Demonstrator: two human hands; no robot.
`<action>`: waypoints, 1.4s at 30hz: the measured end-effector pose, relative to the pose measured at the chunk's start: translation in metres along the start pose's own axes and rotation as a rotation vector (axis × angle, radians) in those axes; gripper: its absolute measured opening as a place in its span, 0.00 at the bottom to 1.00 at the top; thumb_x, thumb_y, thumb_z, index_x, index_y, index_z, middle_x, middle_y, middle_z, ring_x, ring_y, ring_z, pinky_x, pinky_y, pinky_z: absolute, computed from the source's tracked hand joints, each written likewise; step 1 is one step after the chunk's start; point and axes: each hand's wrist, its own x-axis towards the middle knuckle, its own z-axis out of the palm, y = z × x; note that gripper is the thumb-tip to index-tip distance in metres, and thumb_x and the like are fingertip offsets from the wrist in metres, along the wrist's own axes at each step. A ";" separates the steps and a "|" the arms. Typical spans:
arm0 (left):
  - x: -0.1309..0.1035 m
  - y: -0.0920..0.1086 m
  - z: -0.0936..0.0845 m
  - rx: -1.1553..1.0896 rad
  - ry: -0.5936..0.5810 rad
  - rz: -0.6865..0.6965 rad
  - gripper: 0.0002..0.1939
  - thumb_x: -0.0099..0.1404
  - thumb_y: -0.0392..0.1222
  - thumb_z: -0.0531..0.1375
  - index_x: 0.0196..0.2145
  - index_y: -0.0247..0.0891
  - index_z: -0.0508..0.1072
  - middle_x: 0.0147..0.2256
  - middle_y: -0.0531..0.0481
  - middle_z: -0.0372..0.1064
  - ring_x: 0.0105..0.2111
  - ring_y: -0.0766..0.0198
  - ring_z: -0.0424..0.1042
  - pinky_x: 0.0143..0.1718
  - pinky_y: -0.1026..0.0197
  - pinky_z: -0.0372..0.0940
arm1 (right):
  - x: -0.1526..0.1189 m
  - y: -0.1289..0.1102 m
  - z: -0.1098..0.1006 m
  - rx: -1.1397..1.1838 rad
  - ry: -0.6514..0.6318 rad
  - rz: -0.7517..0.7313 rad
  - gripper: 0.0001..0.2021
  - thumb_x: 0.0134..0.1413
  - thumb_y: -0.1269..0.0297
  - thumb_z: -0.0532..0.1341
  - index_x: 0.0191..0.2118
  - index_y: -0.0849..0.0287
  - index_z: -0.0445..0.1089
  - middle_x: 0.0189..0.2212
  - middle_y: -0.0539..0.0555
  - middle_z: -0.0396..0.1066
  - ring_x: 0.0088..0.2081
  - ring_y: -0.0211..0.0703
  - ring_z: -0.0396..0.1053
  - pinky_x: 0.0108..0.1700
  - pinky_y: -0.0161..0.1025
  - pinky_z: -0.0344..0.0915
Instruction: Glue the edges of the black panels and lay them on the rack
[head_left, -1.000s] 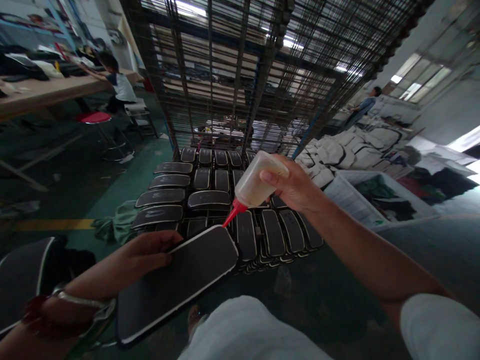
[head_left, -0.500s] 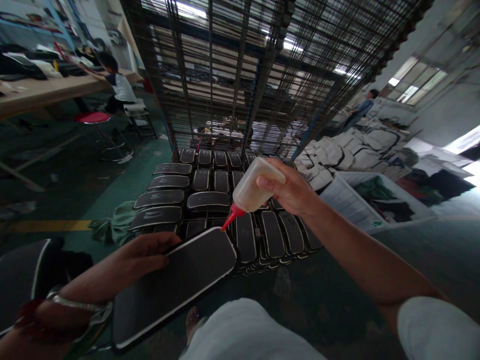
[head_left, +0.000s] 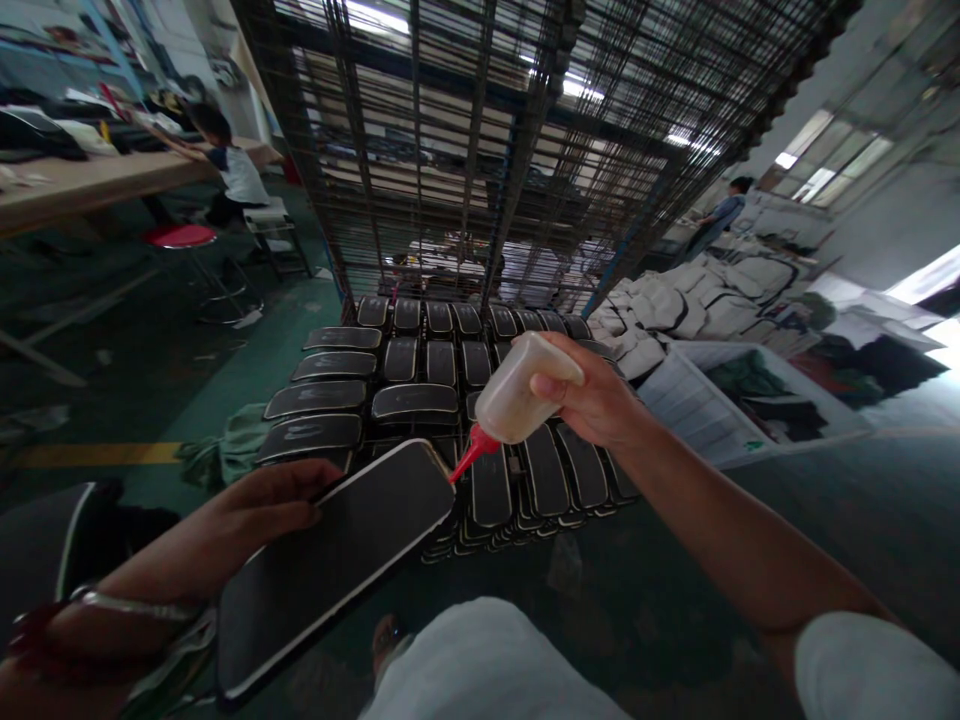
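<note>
My left hand (head_left: pixel 274 505) grips the far-left edge of a black rounded panel (head_left: pixel 345 560) with a pale line along its rim. The panel is held tilted above the floor. In my right hand (head_left: pixel 589 390) is a translucent squeeze bottle (head_left: pixel 521 390) with a red nozzle, tipped downward and partly filled with a pale substance. Its tip is at the panel's far right corner, on or very near the rim. Beyond both hands, similar black panels (head_left: pixel 416 402) with pale edges lie in stacked rows.
A tall wire rack (head_left: pixel 480 150) rises behind the panels. To the right are a white bin (head_left: pixel 690 400) and a heap of white pieces (head_left: pixel 697 300). A red stool (head_left: pixel 180 236) and a person at a table (head_left: pixel 97 190) are left; another person stands far right.
The nozzle tip has moved along the panel's end edge, from the far top toward the right corner. My left hand and the panel have shifted slightly left.
</note>
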 end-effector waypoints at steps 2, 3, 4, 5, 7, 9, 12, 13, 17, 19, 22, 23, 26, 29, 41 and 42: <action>0.000 0.000 0.000 0.121 -0.057 -0.049 0.19 0.44 0.20 0.74 0.33 0.36 0.86 0.33 0.41 0.87 0.27 0.49 0.84 0.25 0.58 0.79 | -0.003 0.001 -0.001 0.009 0.030 -0.023 0.29 0.43 0.49 0.86 0.48 0.54 0.79 0.37 0.50 0.76 0.36 0.42 0.71 0.36 0.37 0.70; 0.000 0.000 0.000 0.140 -0.078 -0.062 0.18 0.45 0.21 0.74 0.33 0.37 0.86 0.32 0.41 0.86 0.27 0.49 0.84 0.25 0.58 0.79 | -0.004 0.002 -0.001 0.016 0.052 -0.034 0.29 0.43 0.49 0.86 0.47 0.54 0.79 0.37 0.50 0.76 0.36 0.41 0.71 0.36 0.37 0.70; 0.000 -0.001 0.000 0.122 -0.089 -0.062 0.18 0.45 0.22 0.74 0.33 0.38 0.85 0.32 0.42 0.86 0.26 0.48 0.84 0.24 0.56 0.79 | -0.005 0.004 0.000 0.026 0.078 -0.040 0.29 0.43 0.48 0.86 0.47 0.55 0.79 0.37 0.50 0.76 0.36 0.41 0.71 0.36 0.36 0.71; 0.000 -0.003 -0.001 0.094 -0.099 -0.061 0.18 0.43 0.22 0.74 0.32 0.38 0.85 0.31 0.42 0.86 0.26 0.47 0.83 0.23 0.54 0.80 | -0.006 0.006 0.000 0.037 0.106 -0.040 0.29 0.43 0.48 0.86 0.47 0.55 0.79 0.36 0.50 0.76 0.35 0.41 0.71 0.34 0.36 0.71; 0.002 -0.007 -0.002 0.053 -0.136 -0.054 0.19 0.41 0.25 0.77 0.32 0.39 0.84 0.32 0.42 0.85 0.26 0.43 0.84 0.24 0.50 0.81 | -0.007 0.010 0.001 0.063 0.174 -0.035 0.30 0.45 0.46 0.84 0.48 0.55 0.78 0.36 0.50 0.75 0.33 0.42 0.72 0.29 0.36 0.70; 0.003 -0.011 -0.004 0.051 -0.186 -0.035 0.20 0.40 0.29 0.80 0.33 0.39 0.83 0.35 0.39 0.86 0.29 0.39 0.86 0.27 0.47 0.82 | -0.007 0.016 0.003 0.090 0.250 -0.046 0.29 0.46 0.45 0.83 0.48 0.54 0.77 0.35 0.51 0.75 0.32 0.44 0.73 0.24 0.36 0.70; 0.005 -0.014 -0.003 0.061 -0.231 -0.006 0.24 0.39 0.34 0.83 0.35 0.40 0.83 0.38 0.38 0.87 0.32 0.39 0.86 0.29 0.46 0.83 | -0.005 0.026 0.006 0.127 0.351 -0.074 0.29 0.45 0.44 0.83 0.45 0.55 0.76 0.35 0.52 0.76 0.31 0.44 0.74 0.23 0.35 0.70; 0.005 -0.015 -0.001 0.055 -0.224 -0.003 0.24 0.39 0.34 0.83 0.35 0.40 0.83 0.38 0.39 0.87 0.32 0.40 0.86 0.28 0.46 0.83 | -0.004 0.028 0.007 0.134 0.374 -0.081 0.29 0.45 0.44 0.83 0.45 0.55 0.76 0.35 0.52 0.76 0.31 0.44 0.74 0.23 0.35 0.71; 0.005 -0.017 0.002 -0.001 -0.196 -0.021 0.25 0.38 0.33 0.82 0.35 0.40 0.82 0.37 0.40 0.87 0.29 0.44 0.85 0.26 0.49 0.82 | -0.005 0.037 0.013 0.134 0.408 -0.102 0.27 0.46 0.44 0.82 0.45 0.55 0.75 0.35 0.51 0.75 0.30 0.43 0.74 0.23 0.35 0.71; 0.006 -0.019 0.000 -0.015 -0.219 -0.027 0.25 0.40 0.34 0.82 0.37 0.39 0.82 0.38 0.40 0.87 0.30 0.45 0.86 0.28 0.50 0.83 | -0.008 0.041 0.016 0.134 0.409 -0.094 0.27 0.48 0.44 0.81 0.45 0.55 0.76 0.35 0.51 0.75 0.31 0.44 0.75 0.22 0.34 0.70; 0.007 -0.021 -0.004 -0.014 -0.252 -0.027 0.26 0.45 0.35 0.83 0.42 0.39 0.82 0.39 0.42 0.88 0.32 0.47 0.87 0.32 0.51 0.83 | -0.014 0.046 0.024 0.149 0.410 -0.067 0.27 0.47 0.44 0.82 0.44 0.55 0.76 0.34 0.52 0.75 0.31 0.45 0.75 0.22 0.34 0.70; 0.008 -0.022 -0.004 -0.015 -0.253 -0.026 0.26 0.45 0.35 0.83 0.42 0.39 0.82 0.39 0.42 0.88 0.32 0.48 0.87 0.32 0.52 0.83 | -0.016 0.048 0.027 0.156 0.407 -0.057 0.27 0.46 0.44 0.82 0.44 0.55 0.77 0.34 0.52 0.75 0.31 0.45 0.74 0.22 0.34 0.71; 0.009 -0.022 -0.003 -0.027 -0.237 -0.024 0.28 0.43 0.36 0.84 0.42 0.38 0.82 0.38 0.43 0.87 0.31 0.49 0.86 0.31 0.53 0.83 | -0.025 0.051 0.036 0.173 0.386 -0.029 0.26 0.47 0.45 0.82 0.44 0.55 0.77 0.34 0.51 0.75 0.29 0.44 0.73 0.22 0.35 0.71; 0.010 -0.022 -0.002 -0.049 -0.245 -0.013 0.29 0.43 0.36 0.84 0.43 0.37 0.82 0.37 0.43 0.87 0.30 0.51 0.86 0.30 0.54 0.83 | -0.034 0.054 0.044 0.189 0.364 0.000 0.26 0.48 0.45 0.82 0.46 0.54 0.78 0.34 0.51 0.76 0.28 0.43 0.73 0.22 0.35 0.72; 0.010 -0.020 0.005 -0.110 -0.154 0.014 0.16 0.51 0.24 0.73 0.39 0.33 0.81 0.30 0.44 0.83 0.25 0.53 0.83 0.26 0.56 0.81 | -0.072 0.072 0.069 0.166 0.299 0.035 0.23 0.53 0.46 0.81 0.48 0.52 0.81 0.38 0.52 0.76 0.38 0.45 0.71 0.39 0.38 0.70; 0.011 -0.019 0.005 -0.111 -0.147 0.016 0.15 0.52 0.24 0.72 0.38 0.33 0.81 0.29 0.44 0.83 0.24 0.53 0.83 0.25 0.56 0.80 | -0.075 0.074 0.069 0.146 0.281 0.032 0.23 0.55 0.47 0.81 0.50 0.51 0.81 0.39 0.52 0.77 0.39 0.46 0.71 0.40 0.39 0.69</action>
